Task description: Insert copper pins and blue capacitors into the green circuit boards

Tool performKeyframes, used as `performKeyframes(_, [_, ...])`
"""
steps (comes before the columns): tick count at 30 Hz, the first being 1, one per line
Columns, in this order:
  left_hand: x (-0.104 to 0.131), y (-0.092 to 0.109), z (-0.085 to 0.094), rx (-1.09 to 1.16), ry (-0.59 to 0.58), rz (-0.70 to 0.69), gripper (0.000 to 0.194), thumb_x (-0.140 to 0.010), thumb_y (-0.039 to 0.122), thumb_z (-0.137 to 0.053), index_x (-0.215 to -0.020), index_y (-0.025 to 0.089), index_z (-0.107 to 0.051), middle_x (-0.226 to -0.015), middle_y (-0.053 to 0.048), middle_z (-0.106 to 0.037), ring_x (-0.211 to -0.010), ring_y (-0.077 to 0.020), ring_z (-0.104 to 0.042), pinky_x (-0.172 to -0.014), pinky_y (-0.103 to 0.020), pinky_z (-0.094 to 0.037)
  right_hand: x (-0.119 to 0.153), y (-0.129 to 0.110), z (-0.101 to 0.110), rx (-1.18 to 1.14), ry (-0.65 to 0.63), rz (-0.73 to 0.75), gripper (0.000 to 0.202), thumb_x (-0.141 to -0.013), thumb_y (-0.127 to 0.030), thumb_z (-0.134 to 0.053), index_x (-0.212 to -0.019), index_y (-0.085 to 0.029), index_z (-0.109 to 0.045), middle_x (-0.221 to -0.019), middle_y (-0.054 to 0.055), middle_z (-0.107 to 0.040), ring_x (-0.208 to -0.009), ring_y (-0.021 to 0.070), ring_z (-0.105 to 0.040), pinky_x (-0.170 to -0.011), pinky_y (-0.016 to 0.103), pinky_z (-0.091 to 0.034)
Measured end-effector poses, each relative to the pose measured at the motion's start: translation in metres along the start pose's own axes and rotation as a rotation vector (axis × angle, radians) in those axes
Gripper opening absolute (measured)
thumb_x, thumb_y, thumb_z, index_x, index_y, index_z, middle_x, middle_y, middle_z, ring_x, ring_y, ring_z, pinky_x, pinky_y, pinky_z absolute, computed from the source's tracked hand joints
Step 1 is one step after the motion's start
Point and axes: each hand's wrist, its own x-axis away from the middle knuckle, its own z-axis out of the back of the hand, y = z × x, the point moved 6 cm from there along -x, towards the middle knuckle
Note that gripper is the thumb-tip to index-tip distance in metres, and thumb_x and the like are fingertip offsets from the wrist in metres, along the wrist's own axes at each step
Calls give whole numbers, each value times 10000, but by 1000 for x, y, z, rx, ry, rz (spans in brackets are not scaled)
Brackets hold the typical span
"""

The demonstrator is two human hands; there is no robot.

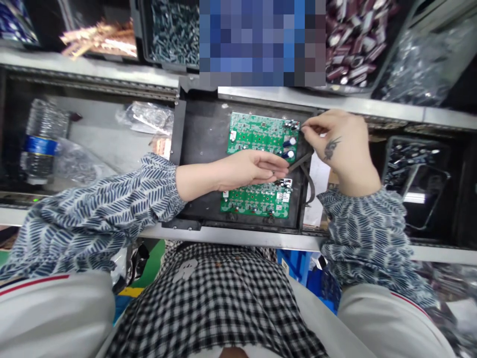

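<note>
A green circuit board lies in a black tray in front of me, with blue capacitors standing near its right edge. My left hand lies flat across the board's middle, fingers together and pointing right. My right hand hovers at the board's upper right corner, its thumb and fingers pinched on a small part that is too small to name. The board's lower half shows below my left hand.
Bins on the shelf above hold copper pieces, grey screws and dark red parts. A water bottle and plastic bags lie left of the tray. Another black tray sits to the right.
</note>
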Motion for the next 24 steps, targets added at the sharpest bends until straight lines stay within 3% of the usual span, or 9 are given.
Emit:
performKeyframes(9, [2, 6, 0, -25, 113, 7, 212, -970, -55, -549, -1028, 72, -709, -906, -58, -753, -819, -71, -709, -1057, -295, -507, -4, 5, -4, 0, 1, 27, 90, -861, -270, -685, -878, -231, -765, -857, 42, -723, -791, 188, -602, -735, 342, -428])
performKeyframes(14, [3, 9, 1, -46, 146, 6, 143, -1017, 73, -592, -941, 92, -712, -842, -32, -746, -720, -38, -681, -805, -169, -525, 2, 0, -2, 3, -7, 27, 117, -890, -290, -686, -930, -221, -770, -942, 69, -737, -857, 211, -630, -820, 361, -464])
performKeyframes(17, [2, 12, 3, -36, 129, -12, 178, -1028, 146, -613, -886, 104, -711, -872, -35, -754, -693, -28, -665, -670, -135, -484, 18, -20, 10, -79, 76, 54, 319, -902, -314, -683, -1205, -220, -718, -1116, 96, -730, -910, 229, -658, -869, 389, -510])
performKeyframes(19, [1, 13, 5, -36, 120, -23, 204, -1034, 159, -606, -868, 106, -711, -887, -36, -755, -699, -23, -661, -652, -124, -472, 33, -42, 16, -164, 113, 80, 401, -909, -355, -686, -1291, -234, -677, -1150, 90, -732, -914, 232, -683, -858, 398, -544])
performKeyframes(24, [3, 4, -1, -166, 57, -60, 244, -1051, 192, -565, -859, 107, -690, -807, -21, -718, -683, -27, -636, -701, -143, -480, 62, -94, 18, -256, 191, 225, 122, -944, -345, -677, -962, -285, -781, -928, 11, -791, -822, 210, -743, -756, 353, -594])
